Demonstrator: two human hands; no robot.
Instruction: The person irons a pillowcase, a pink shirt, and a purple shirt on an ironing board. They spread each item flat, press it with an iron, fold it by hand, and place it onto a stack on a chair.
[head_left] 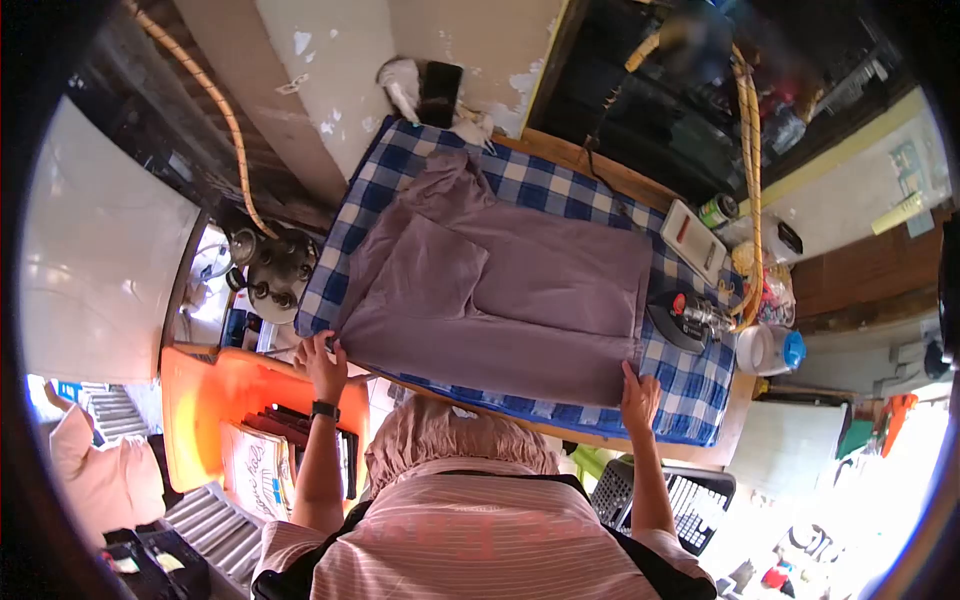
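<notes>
A mauve collared shirt [540, 280] lies spread over a blue-and-white checked cloth [340, 240], its collar towards the far left and its hem at the right. My left hand [322, 362] is at the near left corner of the shirt, fingers closed on its edge. At the near right corner, my right hand [640, 395] pinches the hem between thumb and fingers. A dark steam iron [683, 322] rests on the cloth just right of the hem, a little beyond my right hand.
A white tray [693, 243], a green-labelled can [717, 210] and a blue-lidded container [765, 350] line the right side. Yellow wrapped cords [750, 170] hang there. An orange chair [200, 410] holding stacked items stands at left, and a dark plastic crate [690, 500] sits below right.
</notes>
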